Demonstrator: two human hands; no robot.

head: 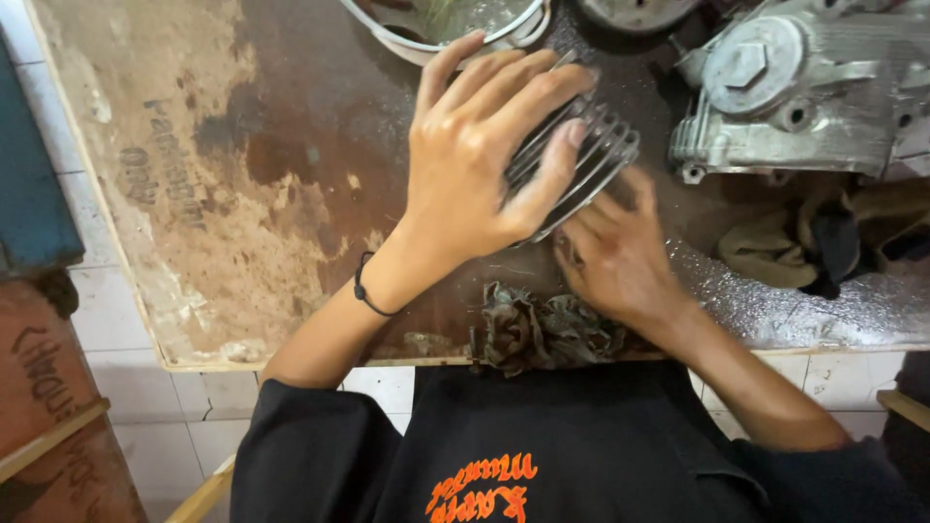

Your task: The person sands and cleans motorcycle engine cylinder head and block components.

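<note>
A grey finned metal engine cylinder (593,160) rests tilted on a stained wooden board (242,184). My left hand (480,155) lies over its top and grips it, with the fingers spread across the fins. My right hand (615,257) is blurred, low at the cylinder's near side and touching it; what it holds, if anything, is hidden. A dirty crumpled rag (538,329) lies at the board's front edge, just below both hands.
A silver engine casing (785,92) with a large bolt sits at the back right. A metal bowl (446,24) stands at the back middle. Brown and dark cloths (814,242) lie to the right. White tiled floor (184,407) shows below the board.
</note>
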